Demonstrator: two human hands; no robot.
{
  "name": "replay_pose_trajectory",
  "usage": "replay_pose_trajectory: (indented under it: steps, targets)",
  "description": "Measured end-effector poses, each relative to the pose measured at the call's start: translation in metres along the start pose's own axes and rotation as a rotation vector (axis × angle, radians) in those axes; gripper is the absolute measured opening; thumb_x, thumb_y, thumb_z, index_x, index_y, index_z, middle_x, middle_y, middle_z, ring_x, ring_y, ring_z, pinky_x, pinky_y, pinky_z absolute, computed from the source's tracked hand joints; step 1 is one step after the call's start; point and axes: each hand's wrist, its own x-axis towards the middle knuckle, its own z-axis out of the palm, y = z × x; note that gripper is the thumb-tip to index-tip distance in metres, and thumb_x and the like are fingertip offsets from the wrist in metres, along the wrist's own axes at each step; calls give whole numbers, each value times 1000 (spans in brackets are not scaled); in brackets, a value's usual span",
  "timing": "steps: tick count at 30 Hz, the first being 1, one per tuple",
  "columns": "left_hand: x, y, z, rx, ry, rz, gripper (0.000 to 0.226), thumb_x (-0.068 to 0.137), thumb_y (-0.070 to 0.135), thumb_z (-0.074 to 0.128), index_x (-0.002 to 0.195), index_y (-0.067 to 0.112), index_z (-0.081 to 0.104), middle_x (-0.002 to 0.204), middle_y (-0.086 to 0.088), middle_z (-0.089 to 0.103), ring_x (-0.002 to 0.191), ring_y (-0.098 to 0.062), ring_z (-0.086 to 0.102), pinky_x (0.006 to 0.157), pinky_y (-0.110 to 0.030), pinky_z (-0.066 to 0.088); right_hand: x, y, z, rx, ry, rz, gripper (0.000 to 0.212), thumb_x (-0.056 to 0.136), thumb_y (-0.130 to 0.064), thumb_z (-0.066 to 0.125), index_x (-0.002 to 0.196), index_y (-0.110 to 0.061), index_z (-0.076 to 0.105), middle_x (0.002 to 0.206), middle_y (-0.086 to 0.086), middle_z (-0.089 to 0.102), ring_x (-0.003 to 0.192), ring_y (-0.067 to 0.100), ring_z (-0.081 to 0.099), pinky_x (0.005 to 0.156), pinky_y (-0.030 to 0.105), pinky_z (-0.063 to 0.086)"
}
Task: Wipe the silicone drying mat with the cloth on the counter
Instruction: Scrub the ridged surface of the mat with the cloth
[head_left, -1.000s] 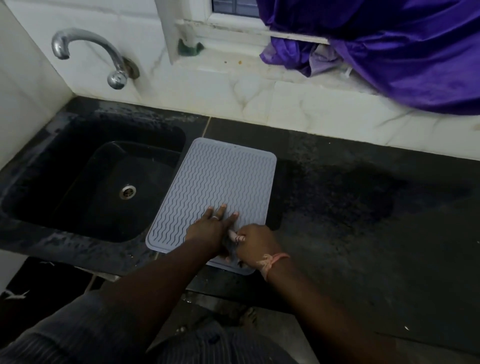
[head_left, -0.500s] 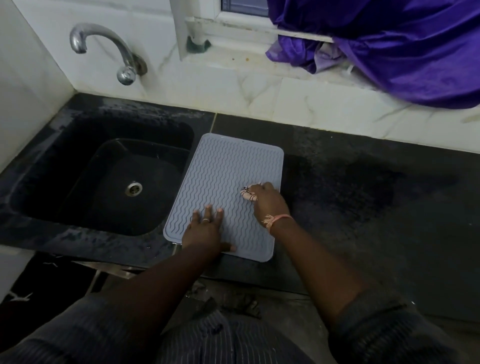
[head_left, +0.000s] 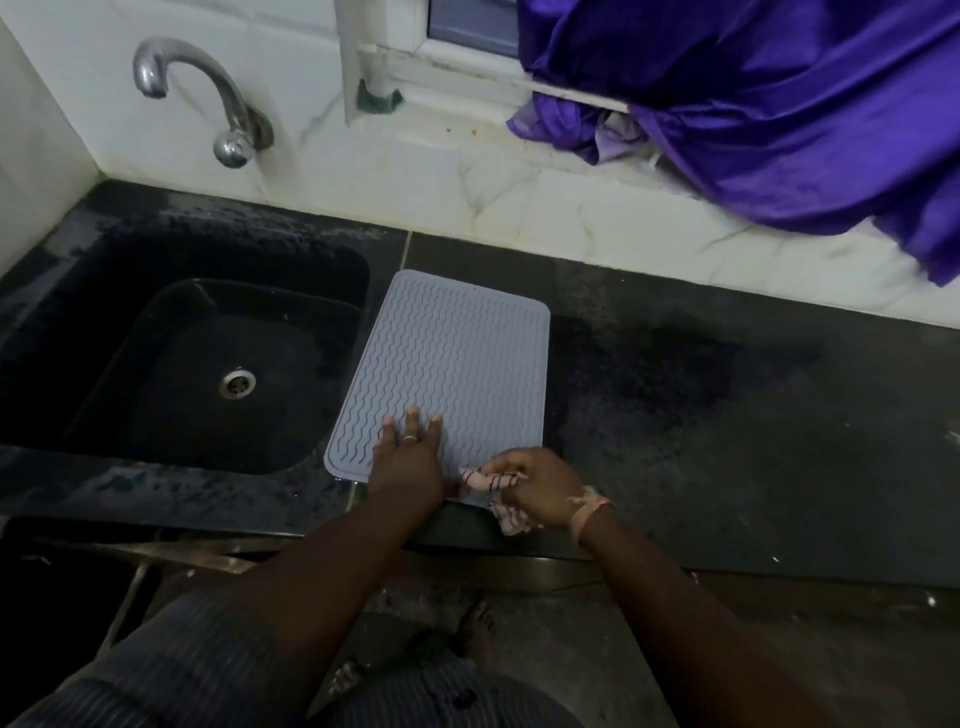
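Note:
A grey silicone drying mat (head_left: 447, 358) with wavy ridges lies on the dark counter (head_left: 727, 441), just right of the sink. My left hand (head_left: 410, 457) presses flat on the mat's near left part, fingers spread, a ring on one finger. My right hand (head_left: 535, 486) is closed on a small pale striped cloth (head_left: 485, 480) at the mat's near right corner. Part of the cloth hangs below that hand over the counter's front edge.
A black sink (head_left: 208, 364) with a metal drain (head_left: 237, 383) sits to the left, under a chrome tap (head_left: 208, 98). White marble tiles back the counter. A purple cloth (head_left: 753, 104) drapes from the window sill at upper right.
My right hand has pulled the cloth from the mat's middle right down to its near right corner. My left hand stays pressed on the mat's near part.

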Motion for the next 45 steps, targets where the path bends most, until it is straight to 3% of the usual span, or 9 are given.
replay_pose_trajectory:
  steps: [5, 13, 21, 26, 30, 33, 39, 42, 45]
  targets:
    - [-24, 19, 11, -613, 290, 37, 31, 105, 33, 51, 127, 15, 65, 140, -14, 59, 125, -27, 55, 98, -35, 49, -4, -9, 15, 1070, 291, 204, 31, 93, 8, 60, 123, -1, 60, 121, 27, 69, 101, 36, 69, 94, 52, 57]
    - [-43, 50, 1, -1830, -581, -323, 73, 77, 76, 70, 117, 15, 75, 115, -18, 75, 103, -38, 74, 87, -55, 59, -27, -33, 49, 1371, 571, 52, 31, 89, 0, 67, 118, -2, 57, 121, 32, 67, 110, 47, 67, 94, 62, 55]
    - [-39, 55, -3, -1518, -181, -106, 35, 89, 37, 76, 118, 17, 72, 101, -5, 80, 91, -23, 78, 74, -41, 64, -46, 8, -1, 1128, 488, 1, 69, 90, -2, 67, 147, -31, 40, 127, 20, 67, 108, 30, 70, 82, 43, 61]
    - [-25, 77, -14, -1272, 128, -107, 33, 92, 46, 72, 98, 15, 78, 84, 0, 80, 83, -18, 77, 82, -45, 64, -30, 14, -48, 0, 241, -316, 69, 90, -19, 76, 145, -47, 44, 151, -8, 41, 136, 0, 43, 114, 34, 45]
    - [-6, 110, -22, -1194, 254, -169, 54, 94, 60, 61, 86, 10, 79, 76, -4, 78, 76, -19, 76, 80, -40, 63, -4, 8, -66, -196, 30, -419, 95, 88, -38, 75, 162, -39, 16, 158, -8, 40, 142, 9, 44, 116, 33, 42]
    - [7, 133, -17, -1167, 192, -272, 70, 98, 67, 43, 100, 6, 78, 91, -11, 78, 87, -25, 75, 89, -40, 61, 6, 20, -89, -435, 135, -516, 78, 88, -50, 67, 157, -35, 32, 143, -3, 55, 125, 15, 56, 106, 38, 48]
    - [22, 165, 2, -1083, 222, -347, 85, 100, 71, 24, 103, 4, 77, 99, -13, 76, 96, -24, 70, 91, -33, 53, 25, 49, -119, -144, -12, -519, 13, 98, -33, 62, 108, -27, 67, 101, -7, 71, 88, 9, 69, 75, 36, 59]
    - [15, 151, 14, -876, 394, -397, 61, 104, 55, 45, 90, 3, 75, 86, -12, 73, 78, -19, 67, 75, -31, 50, 63, 46, -141, 40, -71, -371, 30, 98, -34, 66, 128, -32, 66, 113, -12, 74, 90, 2, 71, 70, 13, 56]
    - [-3, 134, 29, -583, 448, -467, 24, 99, 34, 62, 115, 20, 74, 111, -2, 72, 96, -15, 64, 83, -28, 51, 123, 32, -162, -21, 25, -260, 17, 97, -20, 64, 110, -26, 73, 99, -2, 77, 73, 14, 73, 62, 35, 64]
